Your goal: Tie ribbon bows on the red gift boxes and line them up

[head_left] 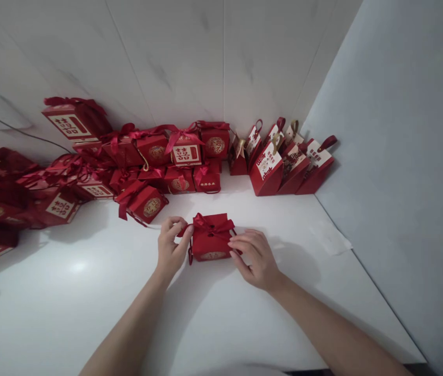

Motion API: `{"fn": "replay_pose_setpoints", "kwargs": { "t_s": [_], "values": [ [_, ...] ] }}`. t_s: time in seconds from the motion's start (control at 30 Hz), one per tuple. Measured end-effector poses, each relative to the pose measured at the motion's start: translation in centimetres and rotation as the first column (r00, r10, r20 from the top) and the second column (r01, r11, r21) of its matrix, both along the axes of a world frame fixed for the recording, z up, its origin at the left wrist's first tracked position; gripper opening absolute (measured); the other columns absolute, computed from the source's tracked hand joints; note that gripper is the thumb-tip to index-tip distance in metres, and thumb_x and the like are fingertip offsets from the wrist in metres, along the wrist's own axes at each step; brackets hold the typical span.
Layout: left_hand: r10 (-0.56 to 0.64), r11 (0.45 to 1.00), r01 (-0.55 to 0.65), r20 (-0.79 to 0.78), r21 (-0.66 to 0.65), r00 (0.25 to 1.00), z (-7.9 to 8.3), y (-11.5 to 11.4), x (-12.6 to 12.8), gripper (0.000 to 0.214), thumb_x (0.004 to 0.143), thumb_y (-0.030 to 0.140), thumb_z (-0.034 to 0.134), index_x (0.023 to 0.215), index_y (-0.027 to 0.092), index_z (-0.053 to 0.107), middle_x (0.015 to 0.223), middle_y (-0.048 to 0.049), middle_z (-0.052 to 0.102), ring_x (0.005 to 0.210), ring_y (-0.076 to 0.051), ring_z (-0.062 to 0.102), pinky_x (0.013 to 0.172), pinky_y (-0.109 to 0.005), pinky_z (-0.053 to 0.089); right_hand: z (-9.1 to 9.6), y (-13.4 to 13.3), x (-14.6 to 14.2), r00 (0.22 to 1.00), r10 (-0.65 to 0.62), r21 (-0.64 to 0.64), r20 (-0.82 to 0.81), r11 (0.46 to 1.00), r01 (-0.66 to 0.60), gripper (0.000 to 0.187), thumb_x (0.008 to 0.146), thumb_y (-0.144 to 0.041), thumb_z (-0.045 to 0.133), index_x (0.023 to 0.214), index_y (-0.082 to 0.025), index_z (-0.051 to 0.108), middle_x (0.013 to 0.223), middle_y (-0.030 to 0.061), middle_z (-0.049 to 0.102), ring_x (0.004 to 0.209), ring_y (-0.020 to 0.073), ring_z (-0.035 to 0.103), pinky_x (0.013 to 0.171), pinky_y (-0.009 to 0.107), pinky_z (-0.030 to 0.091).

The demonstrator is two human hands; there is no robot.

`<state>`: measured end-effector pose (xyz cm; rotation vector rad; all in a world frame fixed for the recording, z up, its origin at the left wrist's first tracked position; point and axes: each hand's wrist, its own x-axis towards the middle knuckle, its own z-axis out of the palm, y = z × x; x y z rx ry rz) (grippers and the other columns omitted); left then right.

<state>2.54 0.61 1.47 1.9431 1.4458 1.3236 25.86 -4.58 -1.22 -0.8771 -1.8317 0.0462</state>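
A red gift box [211, 248] stands on the white table with a red ribbon bow [209, 225] tied across its top. Part of a round gold emblem [213, 255] shows on its near side. At the box's left, my left hand [172, 248] is closed, pinching a red ribbon tail between thumb and fingers. My right hand [255, 256] is at the right side, its curved fingertips against the box edge and closed around a ribbon end that they partly cover. A dark red cord [190, 253] hangs down the box's left side.
Many similar red boxes [125, 154] with ribbons are piled along the marbled wall, from the left to the middle. Several red triangular boxes [266, 175] with loop handles stand at the back right. A white tissue [331, 237] lies beside the right-hand panel [393, 156].
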Motion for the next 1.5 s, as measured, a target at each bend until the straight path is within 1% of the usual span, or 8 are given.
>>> {"fn": "replay_pose_setpoints", "kwargs": {
  "t_s": [0.13, 0.3, 0.47, 0.73, 0.87, 1.1, 1.23, 1.5],
  "values": [
    [-0.132, 0.890, 0.214, 0.220, -0.403, 0.966, 1.7, 0.1, -1.5, 0.039, 0.091, 0.041, 0.058, 0.062, 0.015, 0.061, 0.058, 0.0013, 0.045, 0.057, -0.010, 0.040, 0.057, -0.025, 0.032, 0.6, -0.6, -0.1, 0.995, -0.010, 0.092, 0.099, 0.996, 0.001, 0.027, 0.086, -0.013, 0.063, 0.112, -0.019, 0.061, 0.108, 0.0082, 0.071, 0.104, 0.0225, 0.065, 0.102, 0.048, 0.047],
    [-0.355, 0.380, 0.535, 0.416, -0.754, 0.838, 4.5, -0.3, -3.5, 0.040, 0.087, 0.047, 0.060, 0.075, 0.012, 0.075, 0.042, 0.0034, 0.043, 0.037, -0.004, 0.030, 0.040, -0.021, 0.019, 0.9, -0.9, -0.6, 0.973, 0.047, 0.137, 0.224, 0.987, -0.079, 0.028, 0.088, -0.016, 0.063, 0.115, -0.017, 0.061, 0.120, 0.0087, 0.071, 0.118, 0.0225, 0.061, 0.112, 0.048, 0.039],
    [-0.482, 0.050, 0.565, 0.475, -0.824, 0.736, 4.7, -0.7, -3.3, 0.044, 0.091, 0.048, 0.056, 0.094, 0.011, 0.078, 0.053, -0.0066, 0.067, 0.032, -0.008, 0.049, 0.034, -0.019, 0.030, 0.7, -0.9, -0.9, 0.965, 0.094, 0.071, 0.244, 0.991, -0.115, 0.032, 0.090, -0.019, 0.063, 0.121, -0.014, 0.060, 0.120, 0.0093, 0.070, 0.119, 0.0225, 0.061, 0.113, 0.048, 0.039],
    [-0.638, -0.078, 0.517, 0.441, -0.853, 0.632, 3.0, -0.6, -2.8, 0.034, 0.086, 0.047, 0.065, 0.094, 0.016, 0.079, 0.071, -0.0083, 0.075, 0.048, -0.012, 0.063, 0.050, -0.020, 0.050, 0.6, -1.0, -1.1, 0.966, 0.067, 0.044, 0.251, 0.996, -0.080, 0.024, 0.088, -0.016, 0.063, 0.111, -0.016, 0.064, 0.121, 0.0091, 0.070, 0.120, 0.0240, 0.060, 0.112, 0.049, 0.040],
    [-0.654, 0.070, 0.425, 0.280, -0.902, 0.702, 3.7, 0.1, -4.9, 0.034, 0.085, 0.050, 0.065, 0.082, 0.017, 0.074, 0.059, -0.0026, 0.067, 0.047, -0.011, 0.058, 0.046, -0.020, 0.045, 0.6, -1.0, -1.0, 0.966, 0.077, 0.023, 0.249, 0.996, -0.086, 0.022, 0.088, -0.014, 0.061, 0.109, -0.020, 0.064, 0.121, 0.0074, 0.070, 0.120, 0.0235, 0.060, 0.111, 0.049, 0.041],
    [-0.008, 0.955, 0.009, 0.007, -0.297, 1.000, 2.0, 0.8, -3.3, 0.027, 0.088, 0.045, 0.062, 0.098, 0.019, 0.062, 0.091, -0.0045, 0.066, 0.080, -0.016, 0.064, 0.062, -0.025, 0.052, 0.8, -1.5, -0.9, 0.950, 0.092, 0.076, 0.297, 0.990, -0.120, 0.028, 0.088, -0.019, 0.061, 0.116, -0.019, 0.063, 0.126, 0.0102, 0.067, 0.124, 0.0238, 0.056, 0.113, 0.050, 0.040],
    [-0.226, 0.972, 0.233, -0.113, 0.044, 0.967, 2.1, -0.8, -0.6, 0.024, 0.093, 0.027, 0.056, 0.114, 0.024, 0.066, 0.124, -0.0081, 0.062, 0.122, -0.024, 0.055, 0.106, -0.043, 0.044, 1.0, -2.1, -1.4, 0.916, 0.136, 0.107, 0.377, 0.976, -0.188, 0.027, 0.090, -0.024, 0.060, 0.117, -0.019, 0.064, 0.136, 0.0079, 0.062, 0.134, 0.0227, 0.047, 0.120, 0.050, 0.031],
    [-0.450, 0.890, 0.454, -0.206, -0.031, 0.869, 2.3, -1.0, -0.7, 0.035, 0.099, 0.024, 0.039, 0.118, 0.025, 0.069, 0.124, -0.0082, 0.063, 0.130, -0.027, 0.047, 0.110, -0.048, 0.038, 0.8, -2.6, -2.7, 0.854, 0.162, -0.018, 0.494, 0.984, -0.177, 0.036, 0.097, -0.036, 0.053, 0.129, -0.020, 0.058, 0.150, 0.0042, 0.047, 0.143, 0.0220, 0.034, 0.124, 0.055, 0.009]
  ]
}}
